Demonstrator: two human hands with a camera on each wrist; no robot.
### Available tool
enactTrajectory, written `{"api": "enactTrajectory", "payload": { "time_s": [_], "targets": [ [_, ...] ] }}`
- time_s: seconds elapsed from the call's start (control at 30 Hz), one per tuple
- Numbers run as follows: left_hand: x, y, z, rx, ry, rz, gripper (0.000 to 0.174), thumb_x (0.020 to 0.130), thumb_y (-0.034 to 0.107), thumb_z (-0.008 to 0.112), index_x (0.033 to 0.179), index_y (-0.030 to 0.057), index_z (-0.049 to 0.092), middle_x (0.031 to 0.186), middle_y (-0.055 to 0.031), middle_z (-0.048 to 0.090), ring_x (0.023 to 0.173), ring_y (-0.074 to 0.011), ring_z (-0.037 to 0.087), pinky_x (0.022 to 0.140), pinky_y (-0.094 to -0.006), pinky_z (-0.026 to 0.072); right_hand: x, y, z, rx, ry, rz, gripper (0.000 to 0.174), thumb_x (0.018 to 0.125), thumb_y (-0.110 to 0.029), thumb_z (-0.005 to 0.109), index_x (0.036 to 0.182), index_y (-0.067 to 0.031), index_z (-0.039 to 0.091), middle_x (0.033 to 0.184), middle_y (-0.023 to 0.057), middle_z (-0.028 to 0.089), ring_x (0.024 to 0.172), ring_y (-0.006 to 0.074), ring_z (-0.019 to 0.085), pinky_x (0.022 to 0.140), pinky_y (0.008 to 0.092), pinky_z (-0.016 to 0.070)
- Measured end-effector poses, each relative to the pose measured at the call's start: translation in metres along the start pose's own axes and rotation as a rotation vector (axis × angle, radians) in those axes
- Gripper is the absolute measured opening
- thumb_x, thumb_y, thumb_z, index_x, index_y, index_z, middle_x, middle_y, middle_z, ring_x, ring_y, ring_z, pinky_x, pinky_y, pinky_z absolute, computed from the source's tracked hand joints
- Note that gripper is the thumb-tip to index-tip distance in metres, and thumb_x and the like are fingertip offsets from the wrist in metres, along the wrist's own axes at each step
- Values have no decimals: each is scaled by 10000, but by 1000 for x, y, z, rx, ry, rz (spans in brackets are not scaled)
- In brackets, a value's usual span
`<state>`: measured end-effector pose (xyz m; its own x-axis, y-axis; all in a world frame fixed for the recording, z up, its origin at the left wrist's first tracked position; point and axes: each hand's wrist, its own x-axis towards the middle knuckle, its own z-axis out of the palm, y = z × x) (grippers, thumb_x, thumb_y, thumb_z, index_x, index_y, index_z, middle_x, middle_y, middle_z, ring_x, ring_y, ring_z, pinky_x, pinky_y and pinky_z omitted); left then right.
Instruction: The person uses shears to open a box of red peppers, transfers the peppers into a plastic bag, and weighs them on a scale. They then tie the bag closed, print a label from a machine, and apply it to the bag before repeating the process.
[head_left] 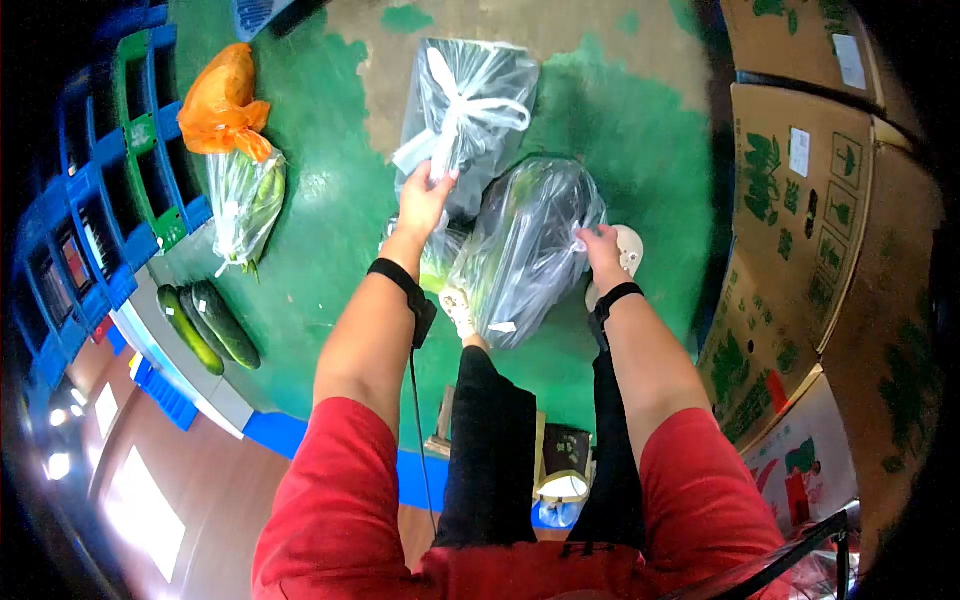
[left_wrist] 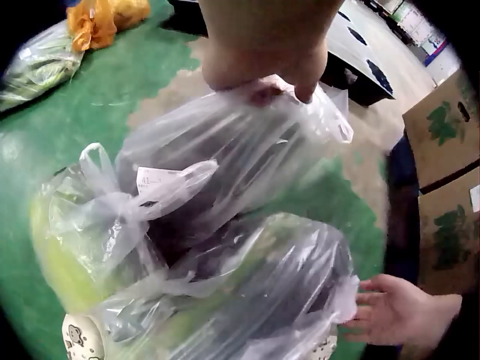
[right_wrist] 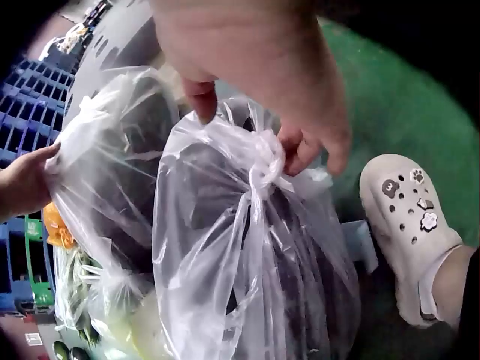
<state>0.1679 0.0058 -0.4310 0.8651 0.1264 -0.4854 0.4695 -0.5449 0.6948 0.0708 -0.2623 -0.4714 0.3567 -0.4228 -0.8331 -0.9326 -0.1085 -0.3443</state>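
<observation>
My left hand (head_left: 424, 207) grips the near end of a knotted translucent plastic bag (head_left: 483, 80) with dark contents. In the left wrist view the film of this bag (left_wrist: 225, 142) bunches under the fingers. Beside it lies a second clear bag (head_left: 535, 240), with green and dark contents showing through. At its right end, my right hand (head_left: 604, 252) has curled fingers at the twisted knot (right_wrist: 264, 176), the thumb apart from them. Between these bags sits a smaller tied bag (left_wrist: 86, 247) of pale green produce, with a white label (left_wrist: 156, 181) near its knot.
Left on the green floor lie an orange bag (head_left: 222, 95), a clear bag of green vegetables (head_left: 245, 205) and dark green gourds (head_left: 222, 322). Blue plastic pallets (head_left: 95, 200) stand at far left, cardboard boxes (head_left: 790, 230) at right. A white clog (right_wrist: 409, 232) is close to the bag.
</observation>
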Motion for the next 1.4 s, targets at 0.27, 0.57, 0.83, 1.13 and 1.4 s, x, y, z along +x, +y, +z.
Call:
{"api": "enactTrajectory", "payload": {
  "time_s": [0.27, 0.57, 0.83, 1.13, 1.4],
  "targets": [
    [-31, 27, -5, 124, -40, 10, 299, 831, 295, 478, 750, 10, 525, 627, -142, 510, 583, -230, 472, 583, -324, 395, 19, 70, 50, 424, -357, 24, 333, 770, -290, 571, 888, 21, 581, 839, 113, 602, 771, 220, 545, 693, 344, 389],
    [-143, 67, -86, 215, -227, 162, 268, 842, 242, 471, 731, 3, 516, 610, -46, 451, 606, -137, 421, 578, -286, 370, -176, 121, -15, 535, -56, -11, 282, 817, -261, 514, 760, 12, 550, 613, 63, 511, 570, 160, 451, 552, 320, 365],
    [-296, 82, -182, 414, -447, 193, 225, 815, 197, 481, 695, 12, 525, 567, -16, 460, 542, -104, 412, 496, -276, 344, -376, 192, -136, 967, 358, -175, 227, 850, -213, 490, 760, -11, 538, 627, -4, 471, 585, 95, 404, 551, 249, 338],
    [-409, 34, -269, 1484, -774, 652, 290, 837, 229, 356, 791, 54, 583, 824, -172, 590, 751, -349, 561, 685, -446, 440, -555, 333, -308, 933, 527, -223, 259, 811, -209, 523, 617, -39, 504, 564, -16, 473, 543, 82, 422, 510, 251, 346],
    [-507, 51, -217, 1639, -890, 636, 266, 752, 287, 456, 847, 76, 589, 814, -188, 595, 778, -351, 570, 663, -460, 449, -594, 444, -409, 996, 593, -226, 259, 803, -223, 537, 619, -42, 512, 545, 5, 491, 519, 94, 437, 504, 265, 360]
  ]
}}
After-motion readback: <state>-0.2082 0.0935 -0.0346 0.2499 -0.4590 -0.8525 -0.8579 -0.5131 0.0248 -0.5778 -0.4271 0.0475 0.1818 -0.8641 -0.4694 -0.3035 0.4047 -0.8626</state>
